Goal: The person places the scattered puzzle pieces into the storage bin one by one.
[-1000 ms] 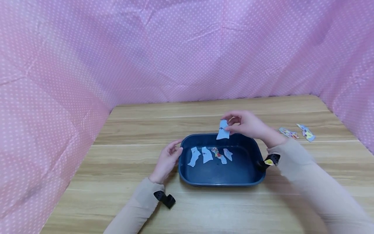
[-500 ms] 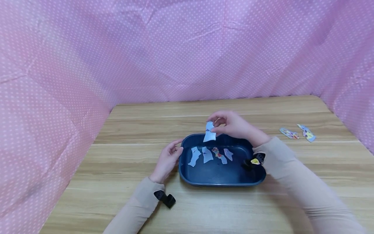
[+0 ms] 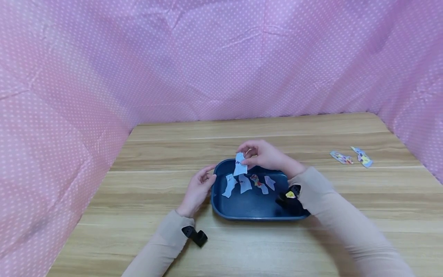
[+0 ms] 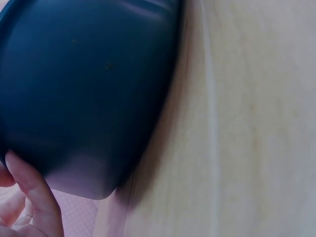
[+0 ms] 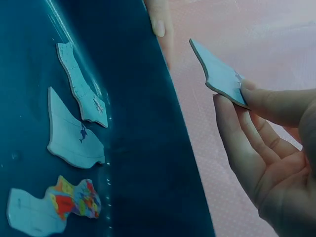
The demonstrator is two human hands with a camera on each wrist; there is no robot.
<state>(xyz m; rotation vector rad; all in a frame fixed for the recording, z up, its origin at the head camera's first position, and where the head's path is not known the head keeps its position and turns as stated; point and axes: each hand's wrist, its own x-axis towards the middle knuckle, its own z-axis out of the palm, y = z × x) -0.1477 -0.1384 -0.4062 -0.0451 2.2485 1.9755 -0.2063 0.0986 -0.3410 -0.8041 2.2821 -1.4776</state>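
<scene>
A dark blue tray (image 3: 254, 214) sits on the table, its left rim held by my left hand (image 3: 197, 189). In the left wrist view, the thumb (image 4: 37, 192) meets the edge of the tray. My right hand (image 3: 265, 156) pinches a pale blue puzzle piece (image 3: 238, 167) between thumb and fingers above the tray's back left rim. Several puzzle pieces lie in a row on the tray floor: two pale ones (image 5: 81, 86) at the left, one with a colourful end (image 5: 61, 202), and a small one (image 3: 270, 182) at the row's right end.
Two colourful puzzle pieces, one slanting (image 3: 362, 157) and one flatter (image 3: 342, 157), lie on the wooden table (image 3: 166, 150) to the right. Pink dotted cloth (image 3: 207, 57) hangs behind the table. The right wrist's black camera (image 3: 290, 200) hangs over the tray's right part.
My right hand has carried the pale piece leftward along the tray's back rim, and somewhat lower. My left hand and the tray have stayed put.
</scene>
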